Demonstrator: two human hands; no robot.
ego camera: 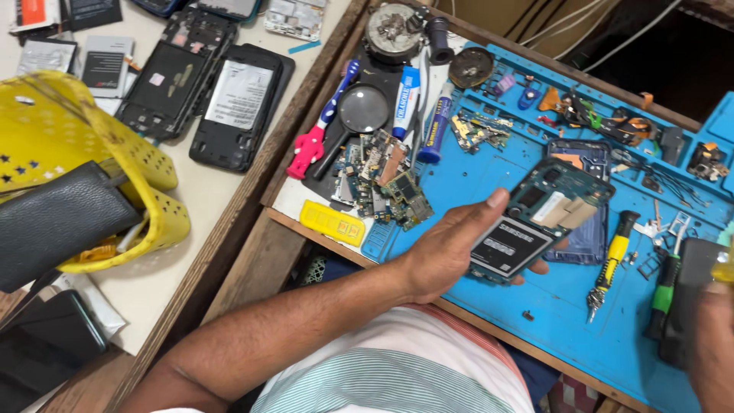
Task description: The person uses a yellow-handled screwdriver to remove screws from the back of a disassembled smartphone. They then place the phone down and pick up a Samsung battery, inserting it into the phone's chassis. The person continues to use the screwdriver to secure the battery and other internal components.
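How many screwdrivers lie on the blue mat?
2. A yellow-handled screwdriver lies right of the opened phone held in the left hand; a green-handled screwdriver lies further right, by the right hand. Clutter may hide others.

I am seeing even, soft daylight lying over the whole bench; nothing is throwing a hard shadow. The blue mat (489, 172) is showing saturated and bright, while the top right corner is falling into deep shade. Light is glaring mildly off the magnifier (363, 109) lens and the battery label in the phone (535, 222). My left hand (451, 245) is casting only a faint shadow beneath it. My right hand (715, 344) is blurring at the frame edge. The wide lens is bending straight edges near the borders; the centre is staying sharp.
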